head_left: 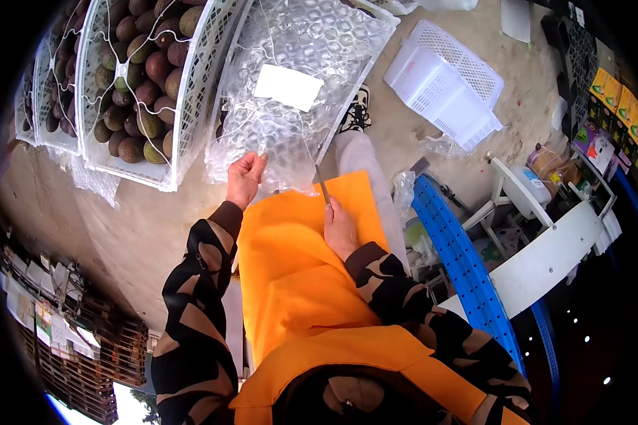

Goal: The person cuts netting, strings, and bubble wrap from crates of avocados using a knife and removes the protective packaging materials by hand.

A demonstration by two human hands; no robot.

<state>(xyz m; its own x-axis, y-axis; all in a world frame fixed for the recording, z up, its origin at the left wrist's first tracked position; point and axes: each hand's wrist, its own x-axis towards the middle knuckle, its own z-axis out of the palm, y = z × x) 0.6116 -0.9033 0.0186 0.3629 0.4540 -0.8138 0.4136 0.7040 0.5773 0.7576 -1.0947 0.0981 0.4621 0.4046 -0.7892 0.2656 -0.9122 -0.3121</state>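
Observation:
In my right hand (341, 229) is a knife (322, 183), its narrow blade pointing up toward the near edge of a wrapped crate. A thin string (305, 137) runs down the wrap toward the blade; whether they touch is unclear. My left hand (244, 179) is closed, thumb against fingers, at the crate's lower left corner beside the bubble wrap (262, 152). What it pinches, if anything, is hidden. The bubble wrap covers the top of the crate, with a white paper label (288, 87) lying on it and strings crossing over.
On the left stand white crates (174, 152) of avocados (142, 92), tied with string. White plastic baskets (443, 81) lie on the floor at right. A blue perforated beam (464, 262) and a white seat (546, 258) are lower right. Wooden pallets (71, 368) stand lower left.

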